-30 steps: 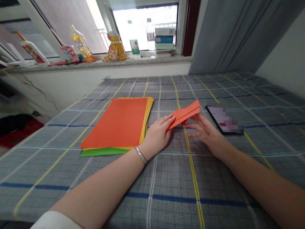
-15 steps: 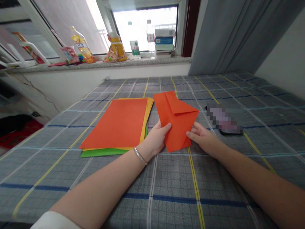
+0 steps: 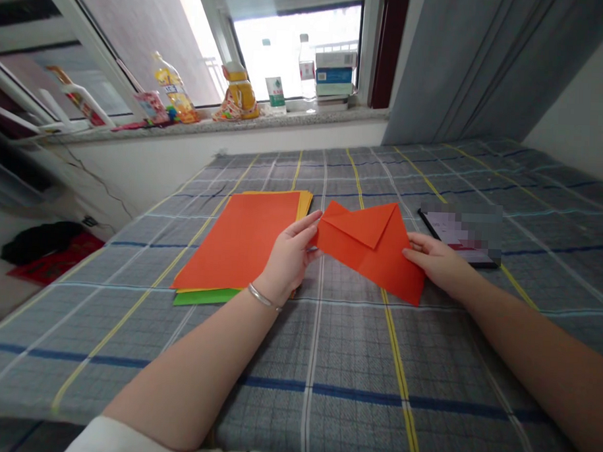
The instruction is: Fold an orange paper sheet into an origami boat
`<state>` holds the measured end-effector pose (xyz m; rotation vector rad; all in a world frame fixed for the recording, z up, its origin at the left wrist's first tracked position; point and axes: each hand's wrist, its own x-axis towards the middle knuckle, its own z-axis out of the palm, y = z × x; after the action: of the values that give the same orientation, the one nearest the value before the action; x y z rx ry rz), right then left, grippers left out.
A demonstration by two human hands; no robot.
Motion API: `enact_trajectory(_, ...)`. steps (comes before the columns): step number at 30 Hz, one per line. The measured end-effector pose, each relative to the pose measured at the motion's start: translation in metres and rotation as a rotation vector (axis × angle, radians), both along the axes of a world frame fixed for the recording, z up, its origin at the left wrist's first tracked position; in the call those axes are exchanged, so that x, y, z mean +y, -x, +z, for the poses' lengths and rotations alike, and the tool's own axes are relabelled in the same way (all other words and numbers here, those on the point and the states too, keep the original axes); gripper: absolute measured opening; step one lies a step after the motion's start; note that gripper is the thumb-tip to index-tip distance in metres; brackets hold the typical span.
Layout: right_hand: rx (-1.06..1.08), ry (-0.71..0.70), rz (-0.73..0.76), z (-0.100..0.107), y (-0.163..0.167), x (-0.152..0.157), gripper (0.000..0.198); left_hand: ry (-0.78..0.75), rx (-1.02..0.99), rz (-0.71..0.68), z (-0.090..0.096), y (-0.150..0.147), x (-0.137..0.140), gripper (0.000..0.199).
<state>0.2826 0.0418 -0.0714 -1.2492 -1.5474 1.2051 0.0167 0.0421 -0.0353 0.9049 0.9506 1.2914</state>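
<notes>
A folded sheet of orange-red paper (image 3: 365,245) is held between my two hands above the checked cloth, with a pointed flap lying across its upper part. My left hand (image 3: 293,255), a silver bangle at its wrist, pinches the paper's left corner. At the right edge, my right hand (image 3: 436,260) grips the paper between thumb and fingers. Just left of my left hand lies a stack of coloured paper (image 3: 236,240), orange-red on top, with yellow and green sheets showing at its edges.
A phone or tablet with a blurred screen (image 3: 459,241) lies beyond my right hand. The grey checked cloth (image 3: 187,380) covers the table. Along the windowsill stand a drink bottle (image 3: 175,90), a yellow container (image 3: 241,92), and stacked boxes (image 3: 335,75).
The folded paper has turned, so its flap now runs along the top and its long side lies sideways. My left hand has shifted up to the left corner, and my right hand slightly right.
</notes>
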Motion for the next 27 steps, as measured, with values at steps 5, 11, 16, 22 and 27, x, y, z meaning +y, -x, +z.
enact_trajectory(5,-0.059,-0.063,-0.004,-0.006,0.0,0.0,0.038,-0.1,0.093,-0.001,-0.001,-0.006,-0.008,0.041)
enact_trajectory(11,-0.108,-0.104,-0.026,-0.005,-0.003,0.005,0.047,-0.208,0.153,-0.012,-0.009,-0.005,-0.001,0.055)
enact_trajectory(16,-0.42,-0.193,-0.008,-0.001,-0.005,0.01,0.044,-0.233,0.642,-0.064,-0.018,0.004,0.007,0.069)
enact_trajectory(22,-0.63,-0.363,-0.109,-0.002,-0.007,0.011,0.043,-0.38,1.172,-0.179,-0.016,0.005,0.0,0.062)
enact_trajectory(27,-0.836,-0.573,0.019,0.008,-0.014,0.004,0.041,-0.706,1.482,-0.156,-0.009,0.012,-0.003,0.046)
